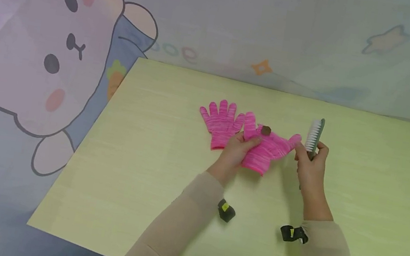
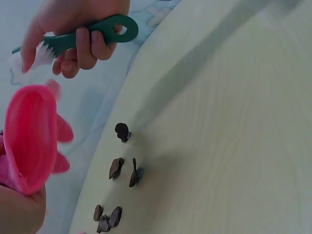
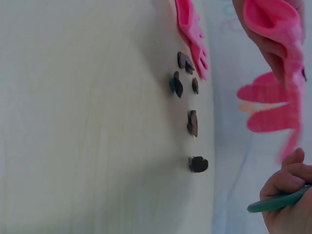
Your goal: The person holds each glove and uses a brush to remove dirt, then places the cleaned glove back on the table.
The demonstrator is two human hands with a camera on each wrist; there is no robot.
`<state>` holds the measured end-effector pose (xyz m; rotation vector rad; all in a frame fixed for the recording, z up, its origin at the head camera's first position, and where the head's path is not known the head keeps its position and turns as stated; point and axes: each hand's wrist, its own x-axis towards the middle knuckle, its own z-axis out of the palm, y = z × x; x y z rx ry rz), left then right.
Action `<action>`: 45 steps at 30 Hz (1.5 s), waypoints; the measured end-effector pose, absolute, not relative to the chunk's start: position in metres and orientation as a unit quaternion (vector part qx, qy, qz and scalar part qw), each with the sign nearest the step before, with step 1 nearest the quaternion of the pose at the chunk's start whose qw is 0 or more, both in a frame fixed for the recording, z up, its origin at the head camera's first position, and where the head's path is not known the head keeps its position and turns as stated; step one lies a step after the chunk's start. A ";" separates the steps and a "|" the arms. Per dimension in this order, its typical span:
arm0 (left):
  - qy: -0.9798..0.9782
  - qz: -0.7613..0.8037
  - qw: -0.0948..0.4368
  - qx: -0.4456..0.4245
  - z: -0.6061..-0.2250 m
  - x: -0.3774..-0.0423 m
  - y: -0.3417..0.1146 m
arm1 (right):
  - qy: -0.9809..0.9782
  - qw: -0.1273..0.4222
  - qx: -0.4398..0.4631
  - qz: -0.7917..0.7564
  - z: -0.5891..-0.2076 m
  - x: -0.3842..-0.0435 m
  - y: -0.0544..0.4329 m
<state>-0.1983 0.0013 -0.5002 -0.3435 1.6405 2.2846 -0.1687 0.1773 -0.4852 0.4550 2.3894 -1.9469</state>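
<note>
My left hand (image 1: 234,153) pinches a pink knitted glove (image 1: 258,156) near its cuff, holding it above the table. In the left wrist view, the open cuff (image 2: 31,136) faces the camera. My right hand (image 1: 311,165) grips a brush (image 1: 313,136) with white bristles and a green handle (image 3: 278,201), beside the glove. One glove finger reaches close to the right thumb; whether they touch I cannot tell. A second pink glove (image 1: 221,124) lies flat on the table to the left. A dark brown lump (image 1: 266,130) shows at the held glove's far side.
Several dark brown lumps (image 3: 193,123) lie on the pale yellow table (image 1: 139,135) near its far edge, seen in both wrist views. Behind the table hangs a printed cloth (image 1: 285,29) with a cartoon animal.
</note>
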 end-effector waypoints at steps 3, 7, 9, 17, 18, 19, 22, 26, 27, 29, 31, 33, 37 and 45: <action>0.599 0.776 0.147 -0.130 -0.501 -0.199 0.002 | 0.783 -0.003 0.081 -0.616 -0.484 -0.169 0.179; 0.634 0.753 0.124 -0.125 -0.503 -0.199 0.003 | 0.812 -0.024 -0.002 -0.583 -0.484 -0.168 0.176; 0.650 0.742 0.110 -0.121 -0.504 -0.198 0.004 | 0.825 -0.046 -0.032 -0.563 -0.478 -0.163 0.170; 0.675 0.722 0.083 -0.123 -0.502 -0.197 0.009 | 0.861 -0.103 -0.115 -0.485 -0.493 -0.167 0.167; 0.676 0.722 0.084 -0.124 -0.502 -0.197 0.009 | 0.865 -0.104 -0.113 -0.479 -0.493 -0.167 0.167; 0.676 0.721 0.086 -0.128 -0.501 -0.197 0.009 | 0.867 -0.105 -0.110 -0.474 -0.493 -0.167 0.167; 0.672 0.720 0.095 -0.143 -0.500 -0.197 0.008 | 0.874 -0.109 -0.101 -0.463 -0.495 -0.167 0.168; 0.660 0.727 0.100 -0.158 -0.501 -0.197 0.009 | 0.875 -0.113 -0.094 -0.462 -0.496 -0.168 0.170; 0.657 0.730 0.100 -0.160 -0.500 -0.197 0.009 | 0.875 -0.113 -0.092 -0.461 -0.496 -0.168 0.170; 0.653 0.733 0.102 -0.165 -0.500 -0.197 0.009 | 0.875 -0.115 -0.090 -0.461 -0.496 -0.168 0.171; 0.647 0.736 0.104 -0.170 -0.500 -0.198 0.008 | 0.875 -0.117 -0.089 -0.461 -0.496 -0.168 0.172; 0.638 0.742 0.106 -0.173 -0.500 -0.198 0.008 | 0.875 -0.121 -0.087 -0.461 -0.496 -0.168 0.172; 0.618 0.757 0.107 -0.180 -0.500 -0.198 0.007 | 0.873 -0.124 -0.080 -0.465 -0.496 -0.167 0.174; 0.602 0.771 0.104 -0.179 -0.499 -0.199 0.006 | 0.874 -0.125 -0.062 -0.466 -0.496 -0.167 0.176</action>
